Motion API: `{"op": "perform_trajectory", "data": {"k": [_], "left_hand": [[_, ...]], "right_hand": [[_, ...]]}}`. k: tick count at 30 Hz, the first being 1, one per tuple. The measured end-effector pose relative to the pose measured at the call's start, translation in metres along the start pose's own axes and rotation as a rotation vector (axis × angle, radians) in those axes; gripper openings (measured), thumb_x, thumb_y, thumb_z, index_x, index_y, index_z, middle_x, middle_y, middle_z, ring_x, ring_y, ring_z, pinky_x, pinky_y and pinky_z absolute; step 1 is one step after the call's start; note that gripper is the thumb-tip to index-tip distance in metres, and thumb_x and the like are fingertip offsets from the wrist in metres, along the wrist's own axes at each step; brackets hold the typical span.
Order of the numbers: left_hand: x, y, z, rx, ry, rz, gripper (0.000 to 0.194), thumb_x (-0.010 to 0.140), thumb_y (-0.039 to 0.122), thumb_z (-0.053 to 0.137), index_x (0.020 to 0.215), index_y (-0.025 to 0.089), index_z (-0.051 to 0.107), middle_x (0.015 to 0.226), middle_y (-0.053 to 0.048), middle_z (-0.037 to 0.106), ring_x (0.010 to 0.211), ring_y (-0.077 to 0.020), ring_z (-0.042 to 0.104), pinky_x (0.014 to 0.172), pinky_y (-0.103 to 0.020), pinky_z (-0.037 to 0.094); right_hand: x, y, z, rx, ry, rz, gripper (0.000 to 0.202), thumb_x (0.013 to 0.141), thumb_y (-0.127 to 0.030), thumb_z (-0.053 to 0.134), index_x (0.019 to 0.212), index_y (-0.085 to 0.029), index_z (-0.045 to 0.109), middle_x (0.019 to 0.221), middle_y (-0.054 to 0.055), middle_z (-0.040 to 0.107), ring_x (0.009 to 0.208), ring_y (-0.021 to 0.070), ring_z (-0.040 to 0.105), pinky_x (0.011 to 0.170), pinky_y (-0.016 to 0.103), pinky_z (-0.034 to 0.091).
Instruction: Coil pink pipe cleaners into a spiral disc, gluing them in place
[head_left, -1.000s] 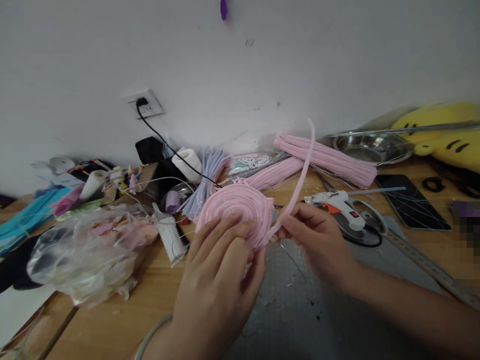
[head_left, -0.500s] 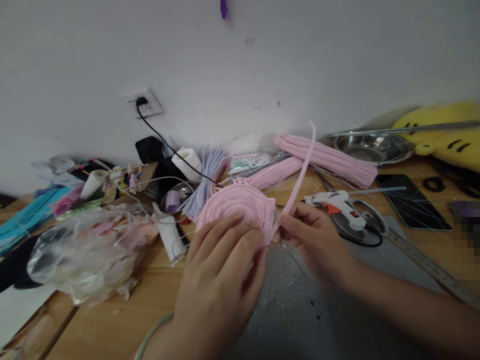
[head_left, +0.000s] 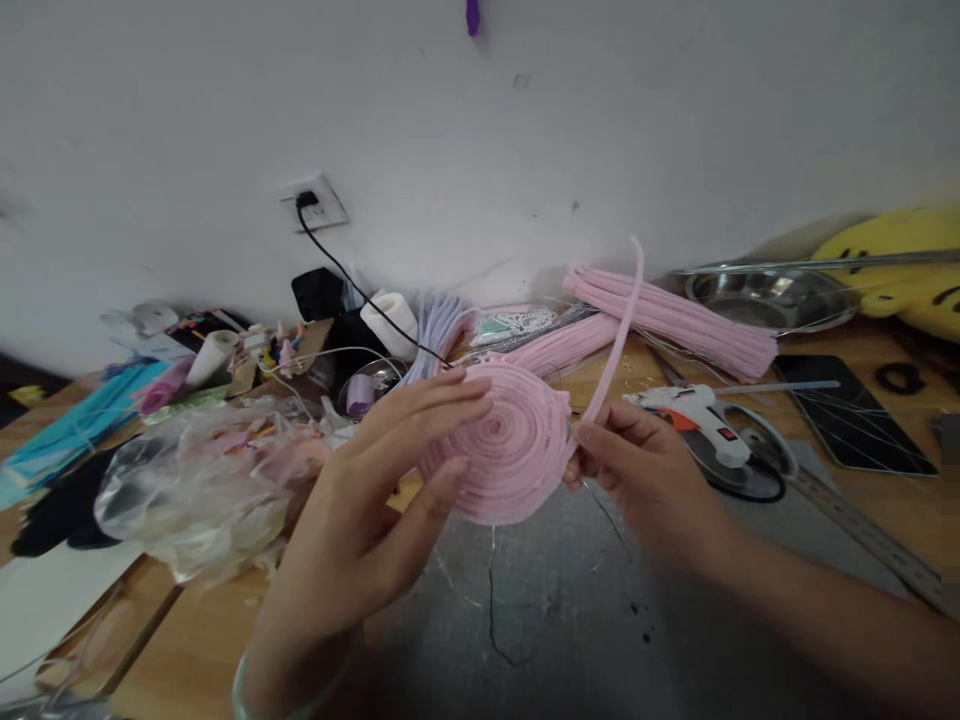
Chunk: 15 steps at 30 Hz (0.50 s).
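Observation:
A pink spiral disc (head_left: 517,450) of coiled fuzzy strip is held up above a grey mat, with thin wires hanging below it. My right hand (head_left: 649,475) pinches the disc's right edge, where a loose pink strip (head_left: 621,335) rises from between thumb and fingers. Across the disc's left side lies my left hand (head_left: 375,490), its fingers stretched over the upper left and its thumb apart, lower on the face. Whether any left fingers reach behind the disc is hidden.
Right of the disc lie a glue gun (head_left: 701,418), a metal ruler (head_left: 870,530) and a phone (head_left: 855,412). Behind are bundles of pink strips (head_left: 675,318) and a metal bowl (head_left: 772,295). A crumpled plastic bag (head_left: 202,500) is on the left, and a black cord (head_left: 352,285) runs from the wall socket.
My left hand has slid left and its thumb has spread, uncovering the disc's centre and lower part. My right hand keeps its pinch. The whole view has shifted slightly.

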<state>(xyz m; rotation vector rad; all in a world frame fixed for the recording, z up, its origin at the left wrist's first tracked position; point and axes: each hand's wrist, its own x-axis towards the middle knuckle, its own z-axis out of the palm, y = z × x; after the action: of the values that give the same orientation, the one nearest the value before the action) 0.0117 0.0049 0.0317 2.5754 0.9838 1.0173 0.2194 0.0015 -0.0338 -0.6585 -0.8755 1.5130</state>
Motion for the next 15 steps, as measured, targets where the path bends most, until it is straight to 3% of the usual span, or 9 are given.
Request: {"op": "perform_trajectory", "data": {"k": [2, 9, 15], "left_hand": [[0.004, -0.005, 0.002, 0.075, -0.007, 0.026, 0.035, 0.093, 0.016, 0.049, 0.127, 0.019, 0.054, 0.132, -0.005, 0.058, 0.13, -0.0183, 0.047, 0.113, -0.035, 0.036], [0.01, -0.01, 0.007, 0.277, -0.251, 0.141, 0.042, 0.096, 0.025, 0.041, 0.137, 0.016, 0.045, 0.142, -0.011, 0.049, 0.135, -0.0258, 0.041, 0.111, -0.05, 0.039], [0.006, 0.001, 0.0, 0.234, -0.196, 0.151, 0.038, 0.091, 0.015, 0.044, 0.128, 0.015, 0.053, 0.136, -0.01, 0.055, 0.131, -0.0234, 0.046, 0.113, -0.044, 0.038]], "right_hand": [[0.0, -0.001, 0.001, -0.005, 0.014, 0.008, 0.019, 0.076, -0.028, 0.072, 0.063, -0.018, 0.064, 0.056, -0.004, 0.065, 0.05, 0.0062, 0.056, 0.051, 0.019, 0.045], [0.0, -0.004, 0.001, -0.039, 0.014, 0.01, 0.02, 0.077, -0.03, 0.071, 0.062, -0.019, 0.064, 0.054, -0.004, 0.064, 0.05, 0.007, 0.057, 0.051, 0.021, 0.046], [-0.003, -0.004, 0.004, -0.03, -0.006, 0.019, 0.02, 0.075, -0.031, 0.074, 0.063, -0.019, 0.064, 0.054, -0.004, 0.064, 0.051, 0.0074, 0.057, 0.053, 0.021, 0.047]]}}
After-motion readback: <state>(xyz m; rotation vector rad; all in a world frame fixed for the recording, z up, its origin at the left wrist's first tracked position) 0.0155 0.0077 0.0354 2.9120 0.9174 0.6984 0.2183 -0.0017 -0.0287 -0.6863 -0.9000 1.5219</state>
